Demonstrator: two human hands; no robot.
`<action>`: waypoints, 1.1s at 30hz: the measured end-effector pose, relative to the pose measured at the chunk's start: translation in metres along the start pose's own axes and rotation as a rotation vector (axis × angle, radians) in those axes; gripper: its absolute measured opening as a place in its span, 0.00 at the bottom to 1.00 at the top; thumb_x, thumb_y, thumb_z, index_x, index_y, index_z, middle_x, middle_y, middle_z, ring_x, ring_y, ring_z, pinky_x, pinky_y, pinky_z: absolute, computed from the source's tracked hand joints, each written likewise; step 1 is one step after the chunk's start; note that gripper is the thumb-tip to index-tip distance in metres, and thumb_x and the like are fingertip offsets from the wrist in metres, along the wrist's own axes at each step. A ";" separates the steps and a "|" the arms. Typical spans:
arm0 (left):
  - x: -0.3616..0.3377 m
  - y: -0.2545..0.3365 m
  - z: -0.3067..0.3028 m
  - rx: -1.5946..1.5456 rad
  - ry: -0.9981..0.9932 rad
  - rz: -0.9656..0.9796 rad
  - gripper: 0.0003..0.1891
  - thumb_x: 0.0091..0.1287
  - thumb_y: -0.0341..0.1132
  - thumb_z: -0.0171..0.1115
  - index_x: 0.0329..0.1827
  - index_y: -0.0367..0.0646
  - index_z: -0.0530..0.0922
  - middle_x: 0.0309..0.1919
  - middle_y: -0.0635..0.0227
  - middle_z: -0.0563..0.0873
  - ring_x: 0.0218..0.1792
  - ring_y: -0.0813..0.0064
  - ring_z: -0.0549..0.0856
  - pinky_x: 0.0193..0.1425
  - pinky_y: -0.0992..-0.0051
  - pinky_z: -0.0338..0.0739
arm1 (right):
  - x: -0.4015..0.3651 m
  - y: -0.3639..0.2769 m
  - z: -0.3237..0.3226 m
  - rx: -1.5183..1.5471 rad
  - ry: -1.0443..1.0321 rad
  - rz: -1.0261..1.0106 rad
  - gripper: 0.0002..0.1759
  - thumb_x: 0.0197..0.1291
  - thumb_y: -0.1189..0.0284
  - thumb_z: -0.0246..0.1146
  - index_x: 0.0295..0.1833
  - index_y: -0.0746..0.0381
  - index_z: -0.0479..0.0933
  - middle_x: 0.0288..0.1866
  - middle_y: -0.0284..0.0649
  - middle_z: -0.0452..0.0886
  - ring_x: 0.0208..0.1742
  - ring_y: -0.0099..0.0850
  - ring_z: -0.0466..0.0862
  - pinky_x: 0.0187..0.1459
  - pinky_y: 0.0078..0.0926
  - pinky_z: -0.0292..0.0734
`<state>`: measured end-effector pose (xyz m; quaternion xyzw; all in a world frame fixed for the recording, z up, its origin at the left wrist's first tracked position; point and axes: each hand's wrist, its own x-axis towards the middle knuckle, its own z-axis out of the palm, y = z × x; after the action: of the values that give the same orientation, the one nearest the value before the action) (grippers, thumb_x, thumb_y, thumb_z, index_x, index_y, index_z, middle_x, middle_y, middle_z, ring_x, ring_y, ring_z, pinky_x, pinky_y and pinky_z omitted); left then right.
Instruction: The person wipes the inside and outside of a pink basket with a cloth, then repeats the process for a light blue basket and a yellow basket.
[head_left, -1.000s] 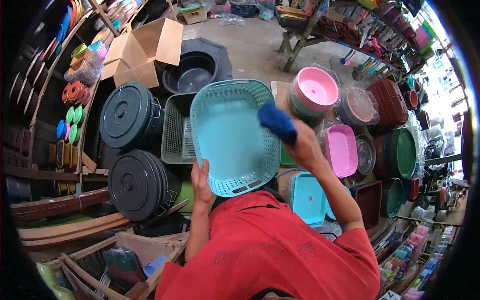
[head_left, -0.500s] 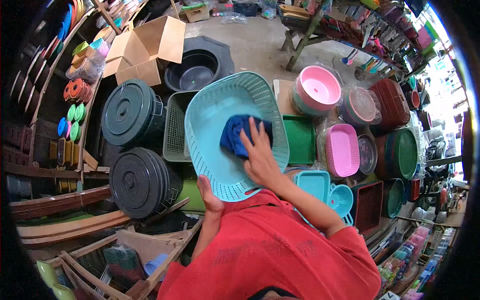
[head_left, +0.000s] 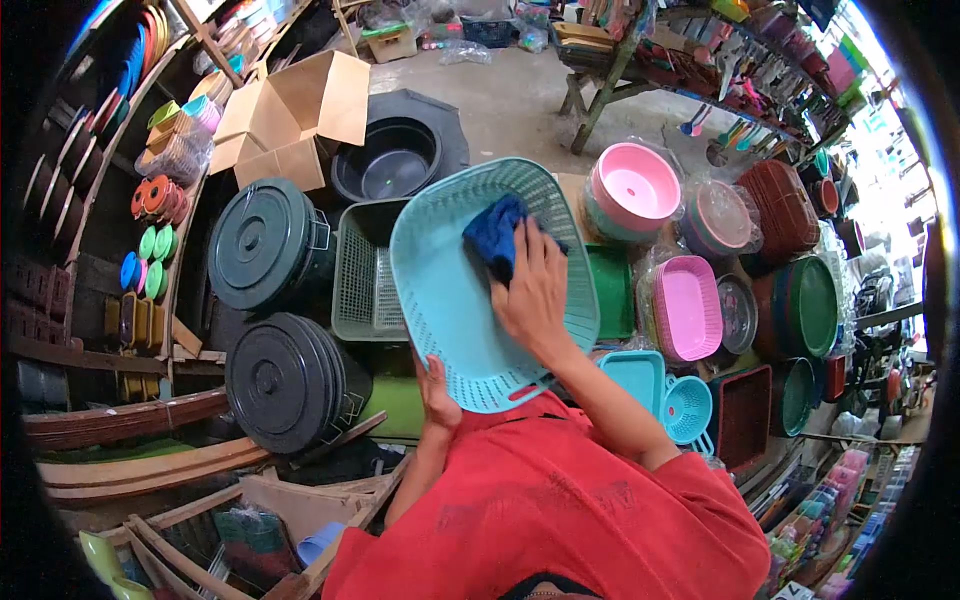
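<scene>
A light blue perforated plastic basket (head_left: 450, 290) is tilted up in front of me, its inside facing me. My left hand (head_left: 436, 392) grips its near rim from below. My right hand (head_left: 533, 290) lies flat inside the basket and presses a dark blue cloth (head_left: 496, 236) against the far inner wall. The cloth's lower part is hidden under my fingers. My red sleeves fill the bottom of the view.
Two black lidded bins (head_left: 262, 243) and a grey mesh crate (head_left: 368, 270) sit at the left. An open cardboard box (head_left: 300, 105) and a black tub (head_left: 388, 160) lie beyond. Pink, green and blue basins and baskets (head_left: 685, 305) crowd the right. Wooden racks (head_left: 200, 470) run along the lower left.
My right hand went from holding the cloth above the basket's rim to pressing it inside, then slid it up toward the far wall. The basket shifted slightly right.
</scene>
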<state>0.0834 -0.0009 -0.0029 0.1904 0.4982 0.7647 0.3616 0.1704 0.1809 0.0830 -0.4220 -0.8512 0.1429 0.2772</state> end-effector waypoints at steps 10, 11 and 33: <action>-0.011 0.007 0.021 0.153 -0.140 0.065 0.44 0.84 0.62 0.46 0.88 0.35 0.52 0.81 0.52 0.67 0.79 0.59 0.69 0.83 0.61 0.61 | -0.007 -0.027 0.036 0.090 0.012 -0.155 0.44 0.69 0.51 0.65 0.80 0.72 0.66 0.91 0.57 0.50 0.90 0.58 0.47 0.85 0.66 0.36; -0.010 0.007 0.021 0.142 -0.141 0.061 0.44 0.84 0.62 0.46 0.88 0.35 0.52 0.81 0.52 0.67 0.79 0.59 0.69 0.83 0.61 0.61 | -0.011 -0.029 0.032 0.204 -0.029 -0.217 0.44 0.67 0.53 0.66 0.79 0.72 0.67 0.91 0.55 0.51 0.91 0.57 0.47 0.85 0.65 0.36; 0.010 0.050 0.037 0.560 -0.190 0.334 0.49 0.81 0.65 0.50 0.89 0.32 0.50 0.69 0.40 0.82 0.66 0.51 0.85 0.71 0.62 0.76 | 0.006 0.059 0.016 0.220 -0.010 -0.190 0.48 0.55 0.73 0.71 0.81 0.72 0.61 0.86 0.67 0.55 0.84 0.67 0.58 0.84 0.54 0.57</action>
<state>0.0825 0.0171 0.0573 0.4319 0.6148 0.6256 0.2099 0.1953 0.2209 0.0443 -0.3059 -0.8679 0.2107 0.3297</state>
